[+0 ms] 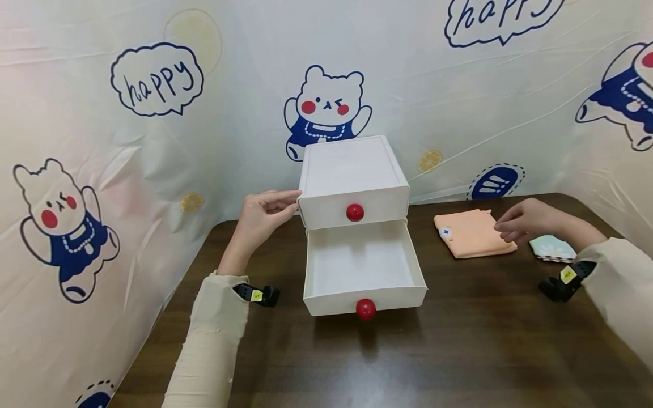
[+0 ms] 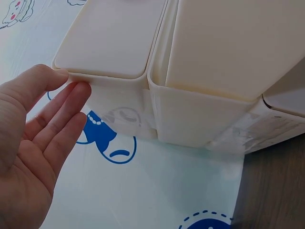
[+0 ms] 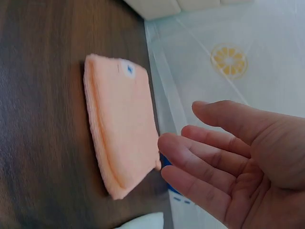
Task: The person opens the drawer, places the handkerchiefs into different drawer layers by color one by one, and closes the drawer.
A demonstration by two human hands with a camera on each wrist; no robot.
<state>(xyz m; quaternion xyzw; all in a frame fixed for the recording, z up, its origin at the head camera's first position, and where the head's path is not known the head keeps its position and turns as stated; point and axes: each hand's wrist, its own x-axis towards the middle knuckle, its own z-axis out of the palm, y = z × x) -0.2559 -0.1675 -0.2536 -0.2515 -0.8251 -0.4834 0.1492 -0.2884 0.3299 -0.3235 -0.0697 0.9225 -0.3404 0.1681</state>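
Note:
A white cabinet (image 1: 352,164) has two drawers with round red knobs. Its upper drawer (image 1: 326,212) is closed, while the lower drawer (image 1: 362,266) is pulled out and its inside is bare. My left hand (image 1: 257,218) touches the cabinet's left front edge near the top; in the left wrist view the thumb and straight fingers (image 2: 66,102) meet the corner. My right hand (image 1: 530,220) hovers beside a folded peach towel (image 1: 471,233), fingers (image 3: 205,152) relaxed and holding nothing. The towel carries a small white tag with a blue mark.
Right of the peach towel lies a small folded light-blue cloth (image 1: 553,248), partly behind my right wrist. All stand on a dark brown wooden table (image 1: 459,340). A printed curtain (image 1: 245,113) with bears hangs close behind the cabinet and along the sides.

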